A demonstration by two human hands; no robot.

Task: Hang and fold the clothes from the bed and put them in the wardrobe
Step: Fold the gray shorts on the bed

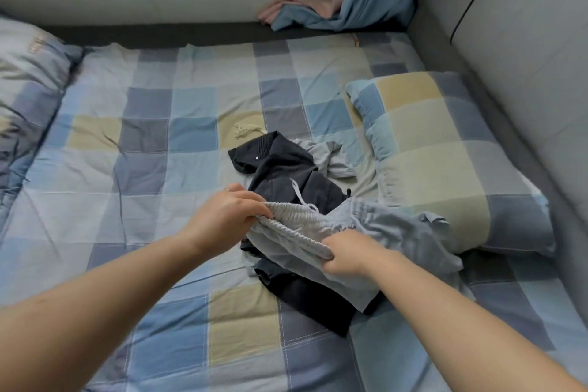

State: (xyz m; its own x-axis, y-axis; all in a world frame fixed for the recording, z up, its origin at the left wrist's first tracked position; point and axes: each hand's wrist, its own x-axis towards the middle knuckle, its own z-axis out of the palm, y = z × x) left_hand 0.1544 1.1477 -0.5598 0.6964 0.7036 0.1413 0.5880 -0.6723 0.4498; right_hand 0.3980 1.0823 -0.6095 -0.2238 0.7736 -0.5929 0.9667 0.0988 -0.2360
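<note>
Light grey-blue shorts [394,232] with a ribbed elastic waistband and a drawstring lie over a pile of clothes on the checked bed [143,143]. My left hand [227,216] grips the waistband at its left end. My right hand [353,253] grips the same waistband at its near right end. Under the shorts lies a dark navy garment [280,169] with a small white button. A pale grey garment [331,154] peeks out behind it.
A checked pillow [445,149] lies right of the pile, another pillow [28,79] at the far left. Blue and pink fabric [359,3] hangs in the back right corner. A grey padded headboard [525,41] runs along the right.
</note>
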